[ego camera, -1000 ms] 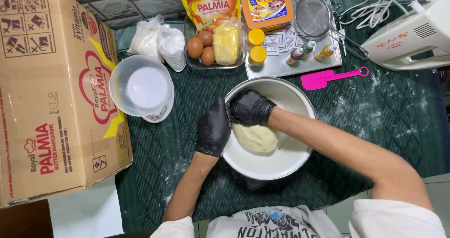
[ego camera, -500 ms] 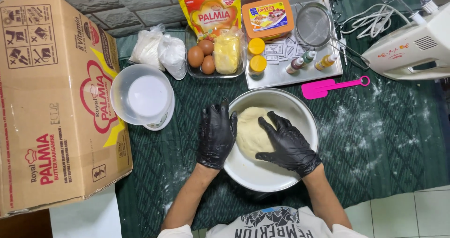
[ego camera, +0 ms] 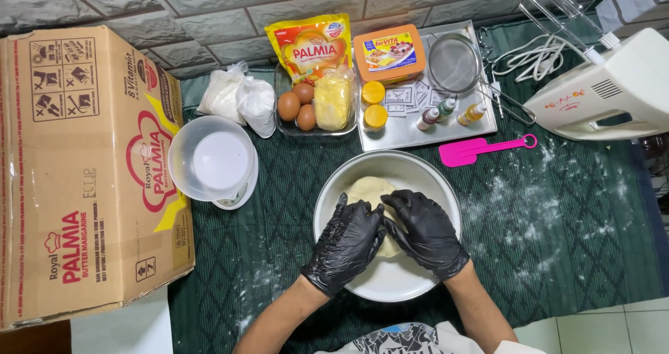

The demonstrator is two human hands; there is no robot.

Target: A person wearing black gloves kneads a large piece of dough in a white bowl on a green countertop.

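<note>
Both gloved hands, left hand point(ego camera: 346, 244) and right hand point(ego camera: 426, 231), are pressing spread fingers onto the dough point(ego camera: 371, 189) (pale, already smooth) inside the bowl point(ego camera: 446, 187). Kneading is looking well advanced; the eggs point(ego camera: 297, 105) are lying unused.

hands: left hand point(ego camera: 346, 246) + right hand point(ego camera: 425, 233) black-gloved, pressing dough point(ego camera: 369, 189) | in metal bowl point(ego camera: 446, 194)

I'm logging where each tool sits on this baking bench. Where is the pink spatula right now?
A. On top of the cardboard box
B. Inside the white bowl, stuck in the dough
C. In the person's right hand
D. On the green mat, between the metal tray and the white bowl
D: the pink spatula lies flat on the green mat, just below the metal tray and up-right of the white bowl, untouched by either gloved hand.
</note>
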